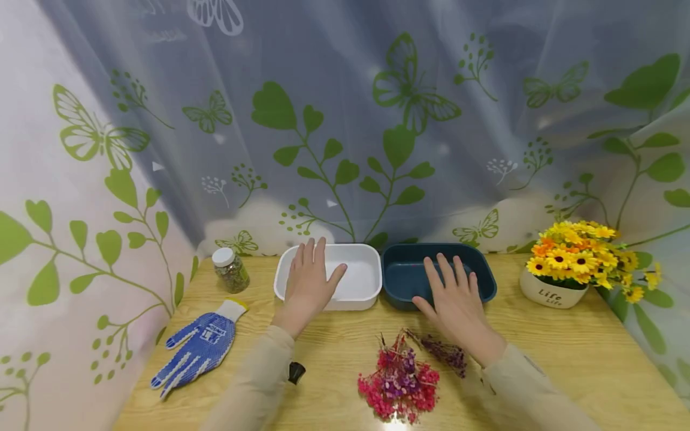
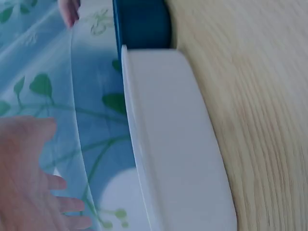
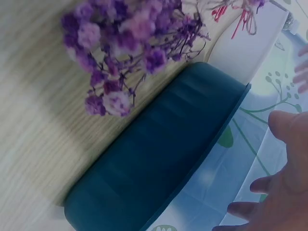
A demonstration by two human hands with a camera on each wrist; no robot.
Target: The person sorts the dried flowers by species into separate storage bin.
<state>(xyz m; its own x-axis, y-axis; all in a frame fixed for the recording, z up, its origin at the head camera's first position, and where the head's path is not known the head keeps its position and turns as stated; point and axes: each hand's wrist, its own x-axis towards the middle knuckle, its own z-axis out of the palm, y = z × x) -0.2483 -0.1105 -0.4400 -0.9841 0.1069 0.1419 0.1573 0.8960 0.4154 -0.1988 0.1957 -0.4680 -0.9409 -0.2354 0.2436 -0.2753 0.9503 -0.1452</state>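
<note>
My left hand [image 1: 309, 284] hovers over the left part of a white tray [image 1: 356, 275], fingers straight and thumb spread. Over the dark blue tray [image 1: 401, 272] beside it is my right hand [image 1: 457, 307], its fingers also extended and apart. Neither hand holds anything. In the left wrist view the left hand [image 2: 29, 178] shows above the white tray's rim. The right wrist view has the right hand [image 3: 274, 192] above the blue tray's edge. Nearer me lie a bunch of pink and purple dried flowers [image 1: 401, 383] and a thin purple dried sprig [image 1: 444, 353].
A blue-and-white work glove [image 1: 202, 347] lies at the left, with a white-capped jar [image 1: 230, 272] behind it. A white pot [image 1: 552, 293] of yellow flowers [image 1: 582, 254] stands at the right. Beside my left sleeve is a small black object [image 1: 296, 372]. A patterned curtain [image 1: 345, 137] hangs behind.
</note>
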